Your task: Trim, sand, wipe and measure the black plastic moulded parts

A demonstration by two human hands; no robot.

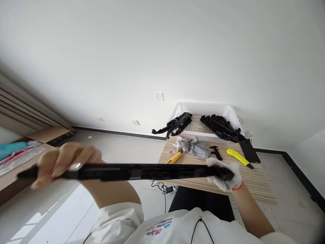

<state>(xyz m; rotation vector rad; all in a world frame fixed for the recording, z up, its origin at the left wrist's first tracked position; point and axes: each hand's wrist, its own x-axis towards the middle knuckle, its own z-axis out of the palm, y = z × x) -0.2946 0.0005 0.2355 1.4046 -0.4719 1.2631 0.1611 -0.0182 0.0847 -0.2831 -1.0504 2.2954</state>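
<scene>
A long, glossy black plastic strip (152, 171) is held level across my body, above the table's near edge. My bare left hand (69, 161) wraps its fingers round the strip close to its left end; a ring shows on one finger. At the other end, my right hand (224, 174), in a white work glove with an orange-edged cuff, grips the strip. Below and behind it on the table lie a yellow-handled tool (174, 157), a grey cloth (198, 148), a white glove (177, 144), a black caliper-like tool (216, 152) and a yellow utility knife (238, 157).
A white plastic basket (198, 137) at the table's back holds two piles of black plastic parts (220, 127). A dark flat object (249, 151) lies at the wooden table's (261, 189) right side. Boxes with bagged items (22, 157) stand at left. A cable with adapter (169, 189) hangs below.
</scene>
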